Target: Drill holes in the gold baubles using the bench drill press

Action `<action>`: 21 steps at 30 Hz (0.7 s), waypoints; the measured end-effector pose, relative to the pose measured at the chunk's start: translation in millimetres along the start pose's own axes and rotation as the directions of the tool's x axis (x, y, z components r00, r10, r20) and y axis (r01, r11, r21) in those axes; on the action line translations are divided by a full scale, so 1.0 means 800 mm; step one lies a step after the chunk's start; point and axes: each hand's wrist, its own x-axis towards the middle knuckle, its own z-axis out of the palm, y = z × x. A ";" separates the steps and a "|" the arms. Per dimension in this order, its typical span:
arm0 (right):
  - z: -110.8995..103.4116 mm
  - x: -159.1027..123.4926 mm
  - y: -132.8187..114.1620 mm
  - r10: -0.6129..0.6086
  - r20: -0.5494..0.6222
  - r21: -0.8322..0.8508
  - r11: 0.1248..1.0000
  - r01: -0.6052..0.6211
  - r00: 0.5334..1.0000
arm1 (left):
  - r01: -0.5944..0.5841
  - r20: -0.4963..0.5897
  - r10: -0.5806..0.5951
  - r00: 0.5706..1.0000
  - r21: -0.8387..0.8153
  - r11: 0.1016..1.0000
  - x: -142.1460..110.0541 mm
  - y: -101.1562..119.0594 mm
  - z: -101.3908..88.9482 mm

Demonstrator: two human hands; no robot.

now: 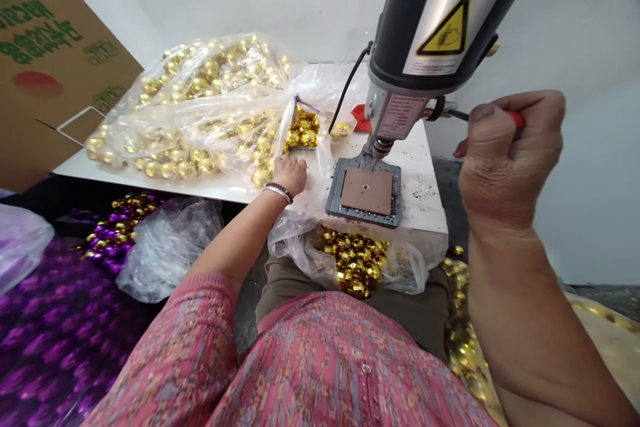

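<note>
Bag of gold baubles (200, 113) sits on the tabletop (420, 193), my left grip (289, 175) resting loose and open on it, right grip (510, 160) closed round a red-handled tool (516, 120) beside the drill press (440, 20).

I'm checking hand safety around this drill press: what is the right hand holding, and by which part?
The right hand grips a red-handled tool by its handle, mostly hidden in the fist, with the dark shaft pointing toward the drill press.

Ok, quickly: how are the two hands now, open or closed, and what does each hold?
Left hand: palm down on the clear plastic bag, fingers hidden, cannot tell.
Right hand: closed, holding the red grip of the drill lever.
</note>
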 end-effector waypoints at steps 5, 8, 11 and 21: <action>0.000 0.001 -0.005 -0.002 -0.010 0.046 0.999 0.002 1.000 | 0.050 -0.019 -0.070 0.997 -0.515 0.856 -0.021 -0.009 -0.013; 0.000 0.010 -0.015 -0.009 -0.002 0.043 0.999 0.009 1.000 | 0.092 0.109 0.010 0.994 -0.883 0.461 -0.044 0.009 -0.012; 0.000 0.035 -0.031 0.006 -0.015 -0.032 0.999 -0.006 1.000 | 0.139 0.174 0.116 0.978 -0.957 0.256 -0.052 0.039 -0.002; 0.030 0.151 -0.026 0.138 0.099 -0.018 0.990 -0.137 0.985 | 0.306 0.315 -0.026 0.949 -0.894 0.328 -0.032 0.095 0.036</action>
